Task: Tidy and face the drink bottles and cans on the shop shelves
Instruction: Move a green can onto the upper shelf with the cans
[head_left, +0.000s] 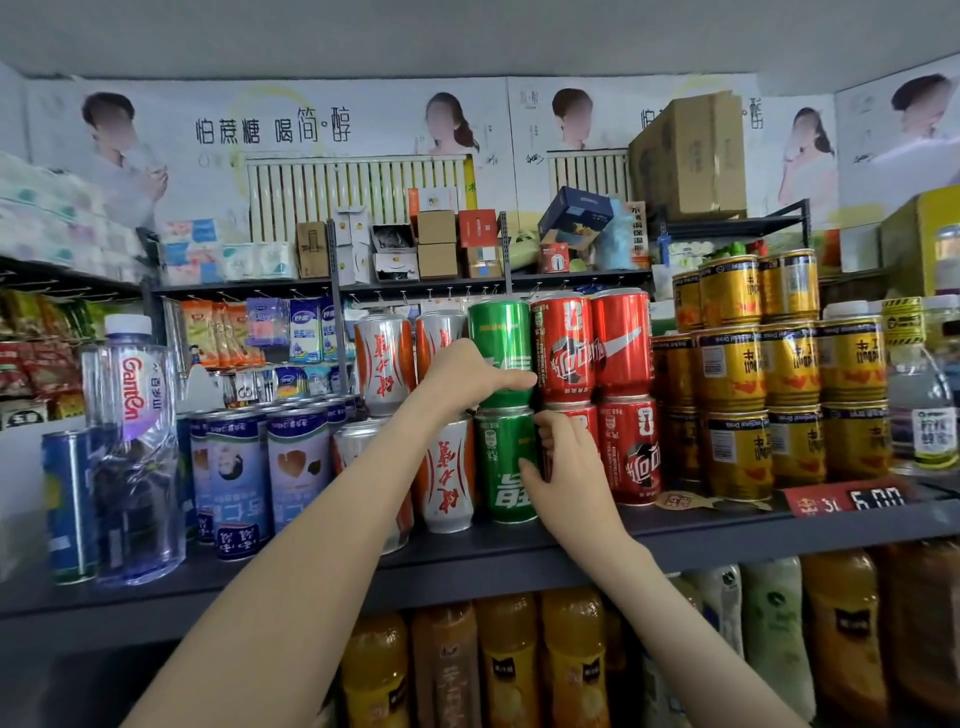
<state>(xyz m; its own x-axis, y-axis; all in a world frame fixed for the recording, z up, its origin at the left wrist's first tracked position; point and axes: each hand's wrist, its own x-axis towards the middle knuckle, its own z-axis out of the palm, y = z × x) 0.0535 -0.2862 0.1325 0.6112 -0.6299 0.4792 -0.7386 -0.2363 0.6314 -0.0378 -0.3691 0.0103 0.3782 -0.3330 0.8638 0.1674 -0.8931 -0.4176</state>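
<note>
- Left grip (467, 376) closes on the upper green can (500, 338): we see the thumb laid across the can's front, while the other fingers are lost behind its left side.
- Right grip (569, 467), below and just right of the left one, covers the lower red can (583, 422). Its fingers curl into the gap at that can's left edge, and its thumb rests on the lower green can (501, 467).
- Under the left grip, the upper green can stands stacked on the lower green can, both upright on the dark shelf (675, 525).
- Directly above the right grip, an upper red can (563, 348) sits on the lower red can; two more red cans (623, 395) are stacked just to its right.
- Left of both grips we find silver-and-orange cans (387, 358), two high, touching the green stack.
- Further left stand blue-and-lilac cans (244, 478) and a clear water bottle (132, 441), well apart from the grips.
- Right of the right grip, beyond the red cans, yellow cans (737, 364) rise three high.
- Low and right of that grip, a red price tag (847, 500) hangs on the shelf edge.
- Beneath our forearms, orange juice bottles (511, 660) fill the shelf below.
</note>
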